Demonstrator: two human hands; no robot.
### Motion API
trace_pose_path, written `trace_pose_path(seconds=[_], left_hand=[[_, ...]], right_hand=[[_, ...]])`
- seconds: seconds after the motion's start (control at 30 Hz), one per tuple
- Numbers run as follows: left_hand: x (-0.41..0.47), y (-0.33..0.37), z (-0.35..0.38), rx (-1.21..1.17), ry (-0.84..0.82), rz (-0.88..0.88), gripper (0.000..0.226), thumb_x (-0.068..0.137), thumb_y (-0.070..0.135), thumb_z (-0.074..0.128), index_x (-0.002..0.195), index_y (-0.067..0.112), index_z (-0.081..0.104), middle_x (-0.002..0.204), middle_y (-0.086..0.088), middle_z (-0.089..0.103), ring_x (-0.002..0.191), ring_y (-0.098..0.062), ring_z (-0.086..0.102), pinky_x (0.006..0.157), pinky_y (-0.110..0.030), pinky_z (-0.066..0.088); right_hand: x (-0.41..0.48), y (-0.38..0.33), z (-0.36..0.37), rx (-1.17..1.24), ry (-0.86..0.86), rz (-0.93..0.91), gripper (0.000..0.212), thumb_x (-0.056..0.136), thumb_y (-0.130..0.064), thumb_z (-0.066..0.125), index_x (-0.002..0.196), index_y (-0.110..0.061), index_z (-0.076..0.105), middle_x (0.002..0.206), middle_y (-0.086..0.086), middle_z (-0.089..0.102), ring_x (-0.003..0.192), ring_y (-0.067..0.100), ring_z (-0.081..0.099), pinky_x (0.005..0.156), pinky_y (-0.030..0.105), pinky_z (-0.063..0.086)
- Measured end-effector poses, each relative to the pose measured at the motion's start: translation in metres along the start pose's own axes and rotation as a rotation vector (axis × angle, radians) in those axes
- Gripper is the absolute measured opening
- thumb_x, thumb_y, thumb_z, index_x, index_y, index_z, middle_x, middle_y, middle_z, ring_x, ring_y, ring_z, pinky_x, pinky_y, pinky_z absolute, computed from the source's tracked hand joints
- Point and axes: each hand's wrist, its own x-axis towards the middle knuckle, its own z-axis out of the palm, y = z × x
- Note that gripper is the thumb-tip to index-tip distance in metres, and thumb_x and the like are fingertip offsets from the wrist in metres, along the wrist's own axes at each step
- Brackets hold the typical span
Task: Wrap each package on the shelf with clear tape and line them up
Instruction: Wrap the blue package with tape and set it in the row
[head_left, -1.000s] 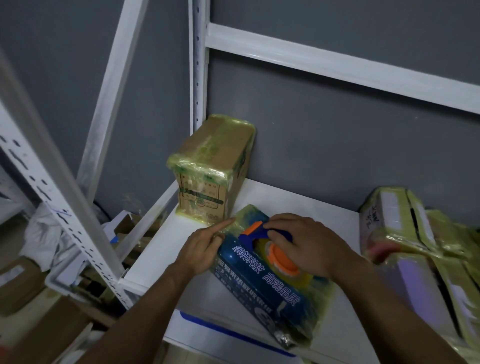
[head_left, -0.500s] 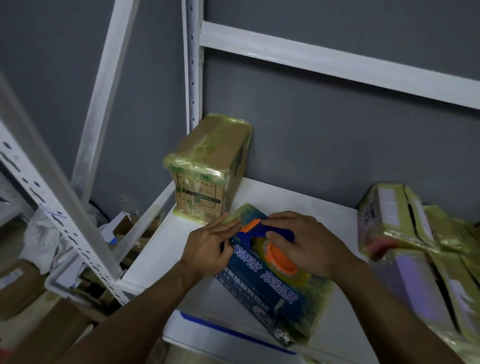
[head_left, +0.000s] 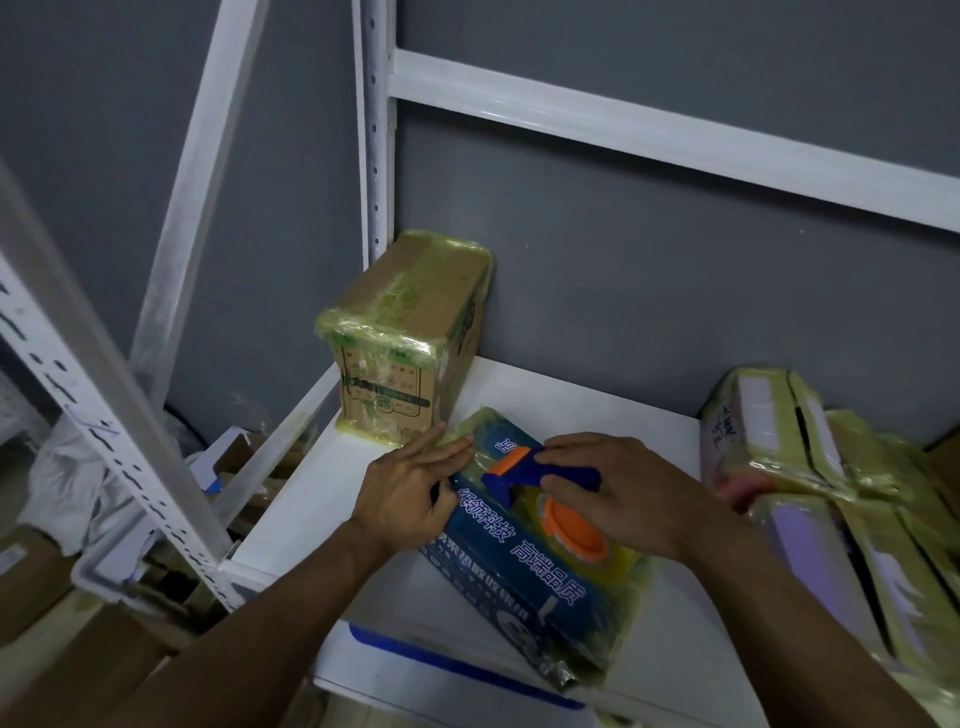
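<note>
A blue package (head_left: 519, 566) printed with white characters is laid flat and askew on the white shelf board (head_left: 597, 400), and its surface is covered in yellowish clear tape. On top of the blue package a tape dispenser (head_left: 540, 474) with a blue handle and orange trim is held by the right hand (head_left: 628, 493), whose fingers and thumb are curled round the handle. The tape roll (head_left: 574, 530), with its orange core, is set against the package's upper face just beneath that hand. The left hand (head_left: 410, 493) is laid on the far left corner of the blue package, with its fingers straight, close together and flat on the taped edge. Just beyond that corner a cardboard box (head_left: 410, 338) is stood upright against the grey wall, wrapped in the same tape and close to the left fingertips. To the right of the blue package, and apart from it, a heap of taped packages (head_left: 810, 467) is piled unevenly.
</note>
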Motion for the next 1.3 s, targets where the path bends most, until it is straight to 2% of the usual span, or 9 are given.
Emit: trace_pose_path(seconds=[0.13,0.23,0.33,0.47,0.63,0.8,1.0,1.17,1.3], left_hand=[[0.004,-0.005,-0.003,0.112,-0.058,0.081,0.055,0.089,0.029,0.042,0.138,0.016,0.062,0.148,0.007,0.053,0.155,-0.023,0.020,0.117,-0.043,0.032],[0.002,0.003,0.002,0.116,-0.092,0.089,0.056,0.092,0.031,0.042,0.144,0.018,0.056,0.153,0.007,0.048,0.152,-0.022,0.027,0.117,-0.041,0.030],[-0.002,0.011,0.010,0.114,-0.122,0.078,0.057,0.094,0.036,0.038,0.147,0.023,0.053,0.151,0.011,0.050,0.143,-0.014,0.044,0.113,-0.037,0.036],[-0.006,0.011,0.014,0.068,-0.084,0.039,0.055,0.092,0.035,0.039,0.143,0.024,0.058,0.148,0.012,0.052,0.140,-0.010,0.045,0.112,-0.034,0.040],[-0.006,0.012,0.010,0.049,-0.033,0.066,0.053,0.089,0.031,0.044,0.137,0.024,0.063,0.143,0.011,0.056,0.137,-0.007,0.048,0.109,-0.031,0.043],[-0.007,0.012,0.008,0.016,-0.004,0.076,0.052,0.088,0.028,0.045,0.136,0.023,0.065,0.142,0.008,0.058,0.135,-0.007,0.051,0.093,-0.027,0.056],[-0.004,0.011,0.010,0.015,0.000,0.071,0.050,0.089,0.029,0.045,0.134,0.024,0.066,0.141,0.010,0.057,0.136,-0.003,0.048,0.101,-0.025,0.052],[-0.004,0.013,0.011,0.010,-0.005,0.079,0.048,0.088,0.028,0.048,0.132,0.024,0.067,0.140,0.010,0.058,0.135,-0.002,0.048,0.102,-0.025,0.050],[0.000,0.014,0.007,0.058,-0.062,0.075,0.050,0.088,0.029,0.050,0.137,0.028,0.063,0.145,0.013,0.053,0.139,-0.001,0.042,0.114,-0.037,0.042]], right_hand=[[0.006,-0.001,0.002,-0.029,-0.083,0.045,0.046,0.101,-0.059,0.051,0.144,-0.045,0.054,0.159,-0.019,0.034,0.139,0.009,0.041,0.108,0.030,0.041],[0.004,0.002,0.003,0.012,-0.063,0.060,0.045,0.101,-0.057,0.051,0.145,-0.043,0.054,0.161,-0.021,0.029,0.140,0.010,0.041,0.110,0.036,0.045],[-0.002,0.001,0.013,0.101,0.067,0.045,0.043,0.099,-0.052,0.059,0.141,-0.040,0.059,0.146,-0.024,0.047,0.129,0.003,0.051,0.107,0.029,0.047],[-0.011,0.002,0.025,0.168,0.221,0.052,0.042,0.090,-0.053,0.071,0.130,-0.042,0.065,0.130,-0.031,0.055,0.117,-0.002,0.056,0.100,0.022,0.048],[-0.008,0.000,0.018,0.112,0.166,0.033,0.042,0.094,-0.054,0.066,0.134,-0.041,0.063,0.133,-0.027,0.055,0.117,-0.003,0.053,0.097,0.013,0.042],[-0.012,0.001,0.009,0.128,0.156,0.044,0.044,0.093,-0.056,0.066,0.134,-0.039,0.064,0.132,-0.029,0.056,0.111,-0.009,0.053,0.084,-0.001,0.038],[-0.022,0.000,-0.001,0.106,0.142,0.047,0.045,0.093,-0.055,0.066,0.136,-0.039,0.064,0.133,-0.027,0.055,0.116,-0.004,0.054,0.087,0.001,0.039],[-0.028,0.005,-0.006,0.109,0.073,0.043,0.043,0.093,-0.051,0.068,0.134,-0.039,0.064,0.126,-0.032,0.055,0.108,-0.018,0.051,0.083,-0.006,0.036],[-0.022,0.005,-0.001,0.106,0.059,0.047,0.038,0.095,-0.047,0.068,0.130,-0.035,0.066,0.119,-0.029,0.060,0.107,-0.004,0.058,0.082,0.000,0.042]])
